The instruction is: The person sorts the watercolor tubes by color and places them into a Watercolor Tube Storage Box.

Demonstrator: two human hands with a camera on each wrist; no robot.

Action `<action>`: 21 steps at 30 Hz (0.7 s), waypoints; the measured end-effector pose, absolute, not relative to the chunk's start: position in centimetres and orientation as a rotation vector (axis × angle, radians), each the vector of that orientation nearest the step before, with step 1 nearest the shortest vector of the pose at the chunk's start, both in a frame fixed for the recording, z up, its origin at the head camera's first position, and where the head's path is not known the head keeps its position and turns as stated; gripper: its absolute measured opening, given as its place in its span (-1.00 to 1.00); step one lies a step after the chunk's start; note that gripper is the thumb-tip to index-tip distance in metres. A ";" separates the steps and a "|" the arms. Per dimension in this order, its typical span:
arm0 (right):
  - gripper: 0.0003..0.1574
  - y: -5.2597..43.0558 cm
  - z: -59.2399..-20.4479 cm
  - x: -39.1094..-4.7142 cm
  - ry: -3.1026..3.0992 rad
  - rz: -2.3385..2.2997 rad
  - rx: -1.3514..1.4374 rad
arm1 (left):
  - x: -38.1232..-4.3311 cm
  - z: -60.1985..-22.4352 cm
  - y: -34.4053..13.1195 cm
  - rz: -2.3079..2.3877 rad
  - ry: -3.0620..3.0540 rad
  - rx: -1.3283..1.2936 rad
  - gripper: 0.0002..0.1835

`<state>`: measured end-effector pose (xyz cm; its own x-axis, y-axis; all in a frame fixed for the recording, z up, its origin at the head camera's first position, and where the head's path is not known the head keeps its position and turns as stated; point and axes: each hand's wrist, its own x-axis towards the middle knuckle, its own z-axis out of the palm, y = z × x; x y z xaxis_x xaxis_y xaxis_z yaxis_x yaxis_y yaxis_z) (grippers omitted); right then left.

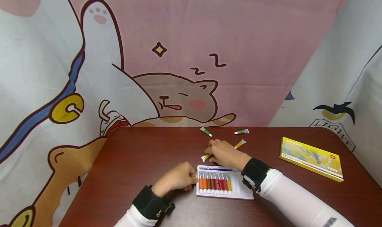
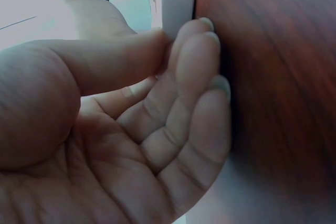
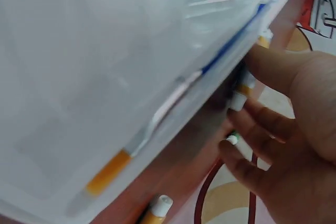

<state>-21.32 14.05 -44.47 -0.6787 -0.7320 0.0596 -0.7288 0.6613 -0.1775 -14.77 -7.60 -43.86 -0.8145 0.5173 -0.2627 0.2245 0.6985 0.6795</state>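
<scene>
A white plastic tray holds a row of orange, brown, red and yellow paint tubes on its left side. Along its far side lies a paintbrush with a blue handle and orange tip. My left hand is at the tray's left edge, thumb and curled fingers pinching it low by the table. Beyond the tray my right hand pinches a yellow paint tube between thumb and fingers; its white cap shows in the right wrist view.
Another yellow tube lies just past my right hand. Two green tubes lie near the table's far edge. At the right rests a yellow paint box. Behind the table hangs a cloth with cartoon animals.
</scene>
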 end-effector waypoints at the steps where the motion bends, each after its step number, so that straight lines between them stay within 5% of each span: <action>1: -0.67 14.0 -44.5 -21.4 2.849 -0.310 -1.253 | -14.8 -43.9 -7.6 0.906 2.470 0.573 -0.68; 7: -0.84 13.9 -45.0 -21.5 2.867 -0.327 -1.241 | -14.8 -43.9 -7.6 0.908 2.467 0.565 -0.68; 21: -0.79 16.0 -42.5 -19.6 2.974 -0.497 -1.012 | -14.9 -44.0 -7.6 0.901 2.475 0.561 -0.68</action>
<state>-19.64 16.04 -42.52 -0.7969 -0.5886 0.1360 -0.6008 0.7488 -0.2798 -14.91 -7.57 -43.99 -0.8184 0.5090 -0.2666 0.2185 0.7048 0.6749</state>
